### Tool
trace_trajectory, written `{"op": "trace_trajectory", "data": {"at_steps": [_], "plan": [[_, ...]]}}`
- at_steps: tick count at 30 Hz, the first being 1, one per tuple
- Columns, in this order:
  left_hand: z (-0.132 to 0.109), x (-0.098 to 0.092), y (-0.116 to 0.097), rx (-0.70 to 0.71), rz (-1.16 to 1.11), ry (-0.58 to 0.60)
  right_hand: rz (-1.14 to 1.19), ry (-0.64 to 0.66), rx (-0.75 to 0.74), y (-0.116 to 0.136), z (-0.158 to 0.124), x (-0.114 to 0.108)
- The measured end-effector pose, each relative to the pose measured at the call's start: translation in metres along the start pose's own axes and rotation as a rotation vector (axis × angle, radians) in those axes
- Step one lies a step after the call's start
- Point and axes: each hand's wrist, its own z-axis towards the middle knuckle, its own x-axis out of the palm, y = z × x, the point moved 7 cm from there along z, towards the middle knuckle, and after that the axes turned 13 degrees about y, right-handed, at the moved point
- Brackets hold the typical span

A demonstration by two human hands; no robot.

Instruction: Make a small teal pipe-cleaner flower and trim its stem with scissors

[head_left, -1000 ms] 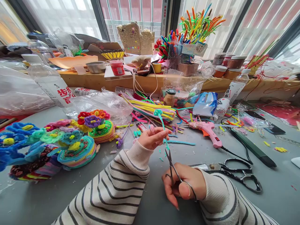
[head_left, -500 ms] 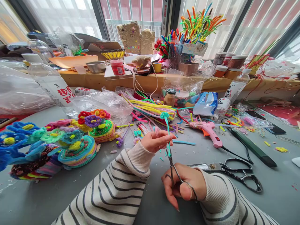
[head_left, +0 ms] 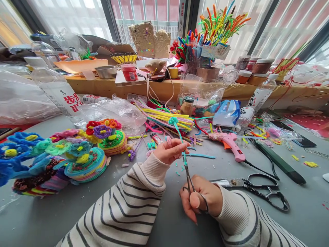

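Note:
My left hand [head_left: 171, 150] pinches the stem of a teal pipe-cleaner flower [head_left: 173, 121] between thumb and fingers. The flower's head points up and away, and its stem runs down below my fingertips. In my right hand [head_left: 202, 197] is a small pair of scissors [head_left: 189, 178], with fingers through the handle loops. The blades point up and touch the lower end of the teal stem, nearly closed on it. Tiny teal clippings [head_left: 178, 173] lie on the grey table just beneath.
Large black-handled scissors [head_left: 264, 188] lie right of my hand, with a pink glue gun [head_left: 233, 145] beyond. Fuzzy flowers [head_left: 102, 132] and a round striped base [head_left: 86, 168] stand at left. Ahead lie loose pipe cleaners [head_left: 164, 118], a small jar [head_left: 187, 105] and a water bottle [head_left: 58, 91].
The scissor handles have come together and the blades have narrowed on the stem. The flower has tilted leftward, and more teal clippings show on the table.

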Motion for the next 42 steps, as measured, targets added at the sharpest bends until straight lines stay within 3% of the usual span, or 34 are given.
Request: {"op": "trace_trajectory", "data": {"at_steps": [7, 21, 34, 42], "plan": [[-0.003, -0.004, -0.005, 0.057, -0.03, -0.077, 0.006, -0.058, 0.107, -0.01, -0.001, -0.001], [-0.002, -0.003, -0.003, 0.057, -0.026, -0.057, 0.016, -0.084, -0.038, 0.003, 0.001, -0.001], [-0.003, -0.002, -0.001, 0.027, -0.021, -0.072, -0.037, -0.068, -0.042, 0.008, 0.001, -0.002], [-0.003, -0.004, -0.004, 0.058, -0.011, -0.105, 0.024, -0.096, 0.033, -0.005, 0.0, -0.003]]}}
